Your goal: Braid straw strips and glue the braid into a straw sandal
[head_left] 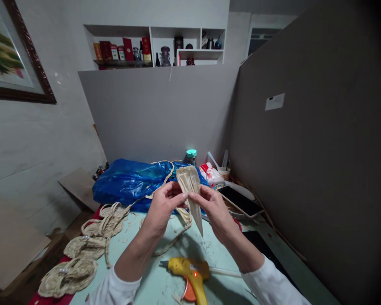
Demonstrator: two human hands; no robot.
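From my seat I watch one relation above the rest: the pale, crinkled husk strip (pixel 190 180) is held up above the table (pixel 152 286), beyond the yellow glue gun (pixel 184 267), and its long axis runs from a broad, fluted end on the far side to a narrow point that slants down and slightly right, toward the gun's rear half but well apart from it. I have neither hand clearly nearer, since both are on the strip at its middle; the free tapering end, though, hangs closer to the right hand (pixel 214 208). The fingers of the left hand (pixel 162 206) and of the right are pinched on the husk, the two thumbs almost tip to tip on its near face, the other fingers curled in toward its back, where I can't make out their contact. The forearms reach in from either side of the glue gun, wrists turned inward and both hands at about one height. I note the gun lying on its side, nozzle to the left, a red light glowing on its body; left of it are braided pieces (pixel 84 247), and beyond it is a blue plastic bag (pixel 122 182).
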